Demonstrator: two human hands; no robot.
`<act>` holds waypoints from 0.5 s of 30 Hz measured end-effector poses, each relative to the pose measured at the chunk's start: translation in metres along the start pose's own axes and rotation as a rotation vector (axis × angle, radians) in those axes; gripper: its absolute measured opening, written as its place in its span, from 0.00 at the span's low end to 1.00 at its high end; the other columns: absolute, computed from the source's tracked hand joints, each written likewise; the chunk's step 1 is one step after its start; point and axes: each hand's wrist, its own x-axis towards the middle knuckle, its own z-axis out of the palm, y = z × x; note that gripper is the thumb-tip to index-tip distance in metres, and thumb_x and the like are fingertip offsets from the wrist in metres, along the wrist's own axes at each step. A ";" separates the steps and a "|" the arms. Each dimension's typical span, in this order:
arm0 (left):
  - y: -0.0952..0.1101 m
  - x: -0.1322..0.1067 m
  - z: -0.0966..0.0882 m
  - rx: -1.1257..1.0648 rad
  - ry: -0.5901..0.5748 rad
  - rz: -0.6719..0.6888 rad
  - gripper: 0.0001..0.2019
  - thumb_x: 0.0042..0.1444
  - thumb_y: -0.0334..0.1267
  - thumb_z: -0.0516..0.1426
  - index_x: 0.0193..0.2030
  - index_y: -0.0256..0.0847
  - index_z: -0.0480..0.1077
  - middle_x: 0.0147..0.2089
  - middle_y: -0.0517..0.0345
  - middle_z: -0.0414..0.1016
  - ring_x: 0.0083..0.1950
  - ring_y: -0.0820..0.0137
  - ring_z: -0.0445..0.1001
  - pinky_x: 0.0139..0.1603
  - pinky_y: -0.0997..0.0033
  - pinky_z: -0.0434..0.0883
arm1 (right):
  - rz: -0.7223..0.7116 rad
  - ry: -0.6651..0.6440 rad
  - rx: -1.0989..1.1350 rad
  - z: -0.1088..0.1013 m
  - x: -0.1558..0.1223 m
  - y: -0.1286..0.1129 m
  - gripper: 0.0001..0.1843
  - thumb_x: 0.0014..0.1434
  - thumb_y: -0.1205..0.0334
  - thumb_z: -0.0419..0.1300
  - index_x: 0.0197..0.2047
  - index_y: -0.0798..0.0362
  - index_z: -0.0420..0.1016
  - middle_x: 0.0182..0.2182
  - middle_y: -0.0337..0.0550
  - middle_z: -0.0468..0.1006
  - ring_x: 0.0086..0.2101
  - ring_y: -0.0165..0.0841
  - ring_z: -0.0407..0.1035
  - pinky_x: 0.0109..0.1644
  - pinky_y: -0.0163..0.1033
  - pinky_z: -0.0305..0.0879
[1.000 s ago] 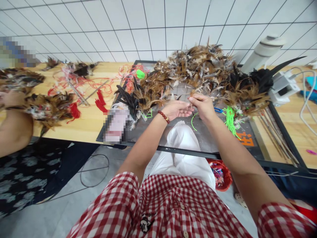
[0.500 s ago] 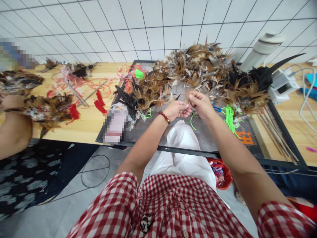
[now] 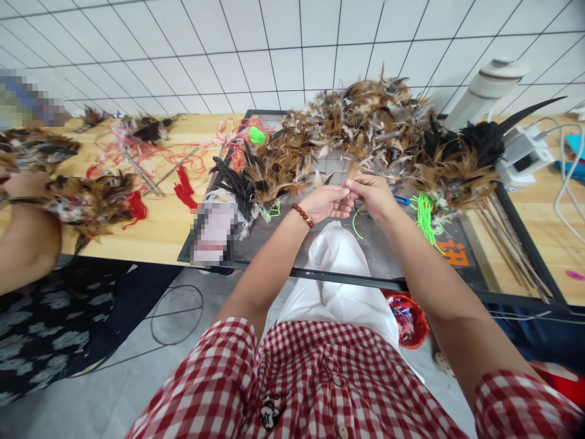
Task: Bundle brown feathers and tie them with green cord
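Observation:
My left hand (image 3: 326, 202), with a red bead bracelet at the wrist, and my right hand (image 3: 372, 194) meet over the dark tray-like board. Both are closed in a pinch, fingertips touching. A small brown feather (image 3: 353, 169) shows at the pinched fingertips; its lower part is hidden by the fingers. Just beyond them lies a big heap of brown and white feathers (image 3: 365, 122). Black feathers (image 3: 236, 186) lie to the left of my hands. A bright green cord bundle (image 3: 425, 216) and a blue-handled tool (image 3: 402, 200) sit right of my right hand.
Thin sticks (image 3: 512, 250) lie at the board's right side, near a white charger (image 3: 523, 158) and a white bottle (image 3: 487, 91). A blurred phone-like object (image 3: 214, 231) rests at left. A co-worker's hand (image 3: 27, 183) holds a feather bunch (image 3: 91, 198). Below stands a red basket (image 3: 411, 323).
My right hand has turned slightly and its fingertips have come down a little to the left, against my left fingertips. The left hand has barely shifted.

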 end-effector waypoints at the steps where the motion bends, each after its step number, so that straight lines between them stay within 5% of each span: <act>1: 0.000 0.000 0.000 0.008 -0.002 -0.006 0.08 0.68 0.33 0.57 0.38 0.32 0.76 0.27 0.58 0.78 0.26 0.77 0.75 0.36 0.74 0.74 | 0.006 -0.009 -0.008 0.001 -0.001 -0.001 0.29 0.28 0.38 0.81 0.24 0.51 0.80 0.20 0.35 0.76 0.21 0.24 0.63 0.25 0.33 0.63; 15: 0.002 -0.001 0.002 0.017 0.058 0.026 0.04 0.62 0.28 0.62 0.35 0.31 0.76 0.23 0.60 0.75 0.23 0.81 0.71 0.30 0.79 0.70 | -0.038 0.006 -0.055 -0.006 0.005 0.007 0.30 0.32 0.35 0.78 0.24 0.51 0.75 0.19 0.35 0.71 0.22 0.26 0.61 0.26 0.34 0.58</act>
